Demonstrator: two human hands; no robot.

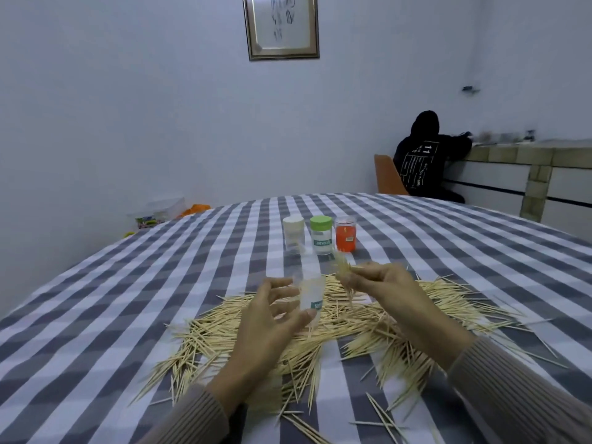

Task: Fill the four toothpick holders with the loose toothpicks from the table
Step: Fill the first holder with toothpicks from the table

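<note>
The left hand (275,312) curls its fingers and thumb around a clear holder (309,291), held tilted above the tabletop (96,299); its contents are too blurred to tell. The right hand (381,283) pinches a small bundle of toothpicks (344,270) just beside the holder's mouth. Under both hands, loose toothpicks (320,341) lie scattered toward the near edge. Farther back stand 3 capped holders: a white-lidded one (293,233), a green-lidded one (321,234) and an orange one (345,233), side by side.
</note>
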